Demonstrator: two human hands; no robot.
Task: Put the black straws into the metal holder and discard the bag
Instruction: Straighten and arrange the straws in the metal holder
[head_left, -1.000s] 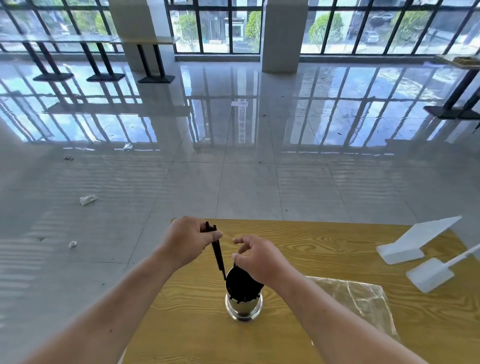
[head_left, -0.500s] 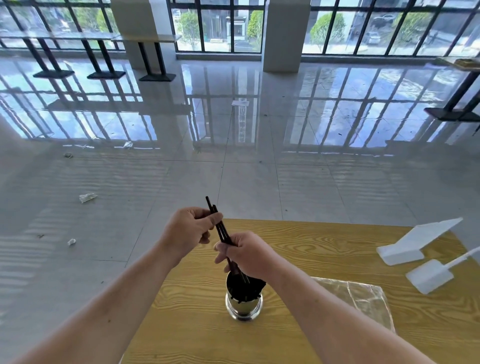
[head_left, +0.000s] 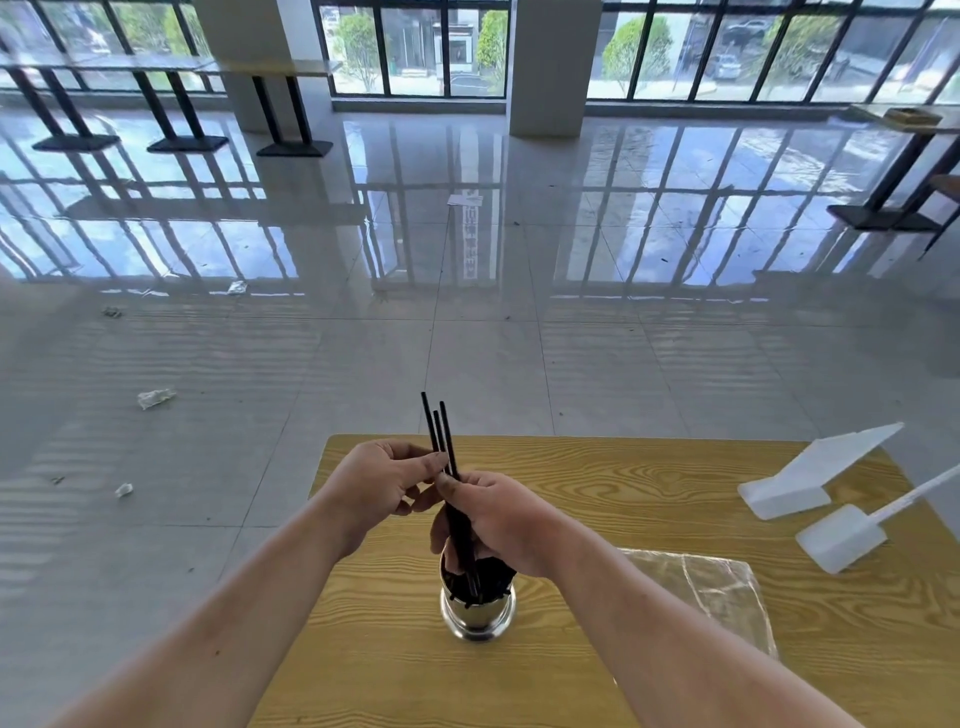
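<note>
The left hand (head_left: 384, 486) and right hand (head_left: 501, 519) meet over the near middle of the wooden tabletop (head_left: 623, 493), both holding the same small bunch of three black straws (head_left: 440, 441). The left fingers (head_left: 415, 501) are curled inward, and the thumb tip presses against the straws just above the right hand. The right fingers (head_left: 439, 538) are wrapped round the stems lower down, with the thumb laid across them on top. The straws' upper ends fan slightly apart above both sets of fingers. Their lower ends run down past the right fingers into the metal holder (head_left: 478, 618).

The holder stands upright on the tabletop directly below the right fingers. It is a shiny cylinder with a wider foot. It is already packed with more black straws, whose tops show dark at its rim. How deep the held straws reach among them cannot be told.

A clear plastic bag (head_left: 696, 587) lies flat on the tabletop to the right of the fingers, beyond the right forearm and apart from the holder. Neither hand touches it. Further right of the fingers, near the table's far right edge, sit two white plastic stands (head_left: 810, 473), one behind the other.

Beyond the tabletop, scraps of litter (head_left: 156, 397) lie on the glossy tiled floor (head_left: 571, 364) to the left of the fingers.
</note>
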